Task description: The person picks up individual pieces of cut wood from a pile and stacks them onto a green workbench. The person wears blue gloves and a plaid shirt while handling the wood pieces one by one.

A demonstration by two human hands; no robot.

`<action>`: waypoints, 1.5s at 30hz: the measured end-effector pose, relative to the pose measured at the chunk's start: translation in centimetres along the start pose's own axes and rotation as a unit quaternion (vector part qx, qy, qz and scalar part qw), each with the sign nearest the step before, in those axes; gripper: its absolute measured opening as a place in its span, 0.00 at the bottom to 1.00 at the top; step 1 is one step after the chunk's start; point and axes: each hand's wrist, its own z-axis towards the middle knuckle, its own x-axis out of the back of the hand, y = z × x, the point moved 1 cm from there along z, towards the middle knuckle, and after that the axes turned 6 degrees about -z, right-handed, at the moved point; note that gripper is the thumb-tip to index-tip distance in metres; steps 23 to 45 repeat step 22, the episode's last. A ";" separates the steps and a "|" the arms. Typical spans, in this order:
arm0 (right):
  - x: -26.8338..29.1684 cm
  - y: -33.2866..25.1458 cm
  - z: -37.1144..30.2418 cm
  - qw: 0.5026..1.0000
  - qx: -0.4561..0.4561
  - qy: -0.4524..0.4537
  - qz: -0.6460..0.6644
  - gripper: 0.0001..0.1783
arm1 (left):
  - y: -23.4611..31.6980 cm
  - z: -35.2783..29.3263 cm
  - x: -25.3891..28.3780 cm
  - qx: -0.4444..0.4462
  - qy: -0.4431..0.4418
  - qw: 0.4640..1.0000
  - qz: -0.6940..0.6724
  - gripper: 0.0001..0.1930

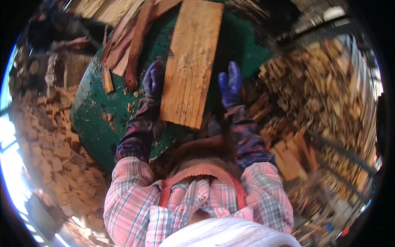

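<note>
A wide, rough-sawn wooden board (191,61) lies lengthwise ahead of me on a green metal surface (96,99). My left hand (153,80), in a blue-purple glove, is just beside the board's left edge with its fingers pointing forward; whether it touches the wood I cannot tell. On the other side, my right hand (231,84), gloved the same way, is held apart from the board's right edge. Its fingers and thumb are spread, and nothing is in it.
Narrow reddish wood strips (131,53) lie at the far left of the green surface, with sawdust scattered nearby. A tall stack of cut wood (317,82) stands to the right. Loose wood pieces (290,154) lie lower right, and a large heap of blocks (57,152) is at left.
</note>
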 end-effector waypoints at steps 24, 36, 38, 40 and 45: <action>-20.7 -40.8 -11.8 0.582 -0.081 -0.627 0.510 0.24 | 40.8 -19.6 14.2 -0.108 0.275 0.955 -0.021 0.34; -20.7 -40.8 -11.8 0.582 -0.081 -0.627 0.510 0.24 | 40.8 -19.6 14.2 -0.108 0.275 0.955 -0.021 0.34; -20.7 -40.8 -11.8 0.582 -0.081 -0.627 0.510 0.24 | 40.8 -19.6 14.2 -0.108 0.275 0.955 -0.021 0.34; -20.7 -40.8 -11.8 0.582 -0.081 -0.627 0.510 0.24 | 40.8 -19.6 14.2 -0.108 0.275 0.955 -0.021 0.34; -20.7 -40.8 -11.8 0.582 -0.081 -0.627 0.510 0.24 | 40.8 -19.6 14.2 -0.108 0.275 0.955 -0.021 0.34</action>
